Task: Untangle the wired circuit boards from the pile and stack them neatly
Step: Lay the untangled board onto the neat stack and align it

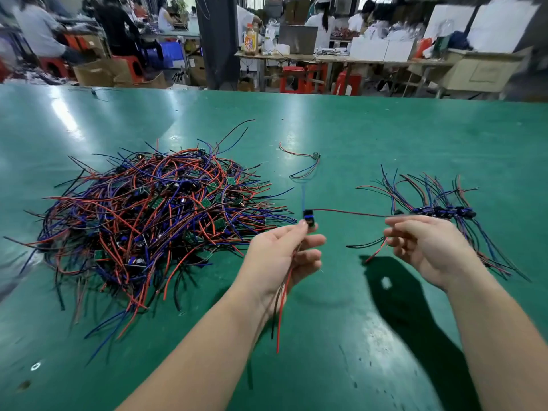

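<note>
While the big tangled pile of red, blue and black wired circuit boards (154, 215) fills the left of the green table (355, 137), the left hand (284, 256) at centre frame pinches a small black-and-blue board (309, 220), red and black leads trailing below its palm. A thin red wire (350, 212) runs rightward to the right hand (430, 247), whose loosely curled fingers close on wire ends. Just beyond it at right lies the neat row of sorted boards (444, 212); one stray board (316, 156) sits upper centre.

- Two bare arms, no sleeves showing.
- The left hand (283, 253) has no ring, glove or watch.
- The right hand (427, 247) is bare too, with short nails.
</note>
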`<state>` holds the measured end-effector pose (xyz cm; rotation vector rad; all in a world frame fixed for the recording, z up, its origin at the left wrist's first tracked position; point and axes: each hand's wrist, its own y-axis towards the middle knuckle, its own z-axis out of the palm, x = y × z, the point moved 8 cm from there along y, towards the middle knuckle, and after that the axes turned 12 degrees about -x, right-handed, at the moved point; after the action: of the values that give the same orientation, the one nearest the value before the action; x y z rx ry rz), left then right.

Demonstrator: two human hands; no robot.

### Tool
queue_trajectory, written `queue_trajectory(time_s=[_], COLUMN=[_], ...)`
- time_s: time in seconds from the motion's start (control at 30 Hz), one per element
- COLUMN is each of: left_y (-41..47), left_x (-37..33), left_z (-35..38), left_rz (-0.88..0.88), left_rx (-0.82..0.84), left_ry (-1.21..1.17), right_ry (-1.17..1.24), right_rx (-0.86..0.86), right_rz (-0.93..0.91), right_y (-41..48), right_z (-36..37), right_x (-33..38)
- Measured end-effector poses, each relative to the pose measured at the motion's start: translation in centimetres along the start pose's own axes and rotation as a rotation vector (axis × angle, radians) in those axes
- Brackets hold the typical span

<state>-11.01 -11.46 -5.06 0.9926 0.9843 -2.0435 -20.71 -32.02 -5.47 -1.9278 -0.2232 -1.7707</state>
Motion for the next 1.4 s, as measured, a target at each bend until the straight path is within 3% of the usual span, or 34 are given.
queue_trajectory(time_s=[0.07, 0.13, 0.23, 0.3, 0.5, 0.67, 0.8, 1.0, 1.27, 1.4], left_y=[0.2, 0.1, -0.6, -1.0, -1.9, -2.1, -1.4, 0.0, 0.0, 0.0], left_x=[-0.3, -0.3, 0.8, 1.7, 2.7, 3.2, 3.2, 2.6, 3.1, 2.6], left_z=[-0.4, -0.1, 1.1, 1.7, 2.4, 2.5, 2.1, 0.4, 0.3, 0.5], left_rz=[0.004, 0.022, 0.004, -0.01, -0.007, -0.061, -0.082, 0.04, 0.003, 0.077], left_rx=[-0.024, 0.02, 0.141, 0.21, 0.332, 0.355, 0.27, 0.071, 0.091, 0.105], left_ry=[-0.041, 0.019, 0.146, 0.228, 0.378, 0.382, 0.358, 0.394, 0.381, 0.402], right_ry=[-0.093, -0.131, 0.008, 0.147, 0.242, 0.301, 0.215, 0.147, -0.007, 0.01], right_rx=[0.057, 0.256, 0.537, 0.609, 0.454, 0.466, 0.452, 0.515, 0.499, 0.495], right_rz=[-0.02, 0.029, 0.097, 0.122, 0.197, 0.242, 0.179, 0.159, 0.052, 0.046], right_y=[-0.4, -2.0, -4.8, -5.5, -4.4, -4.5, -4.3, -4.7, -4.8, -4.7], right_z=[0.0, 1.9, 5.0, 6.1, 6.0, 6.2, 6.4, 6.8, 6.5, 6.7], right_x=[0.1, -0.8, -1.2, -0.8, -1.6, -1.8, -2.1, -2.5, -2.4, -2.4])
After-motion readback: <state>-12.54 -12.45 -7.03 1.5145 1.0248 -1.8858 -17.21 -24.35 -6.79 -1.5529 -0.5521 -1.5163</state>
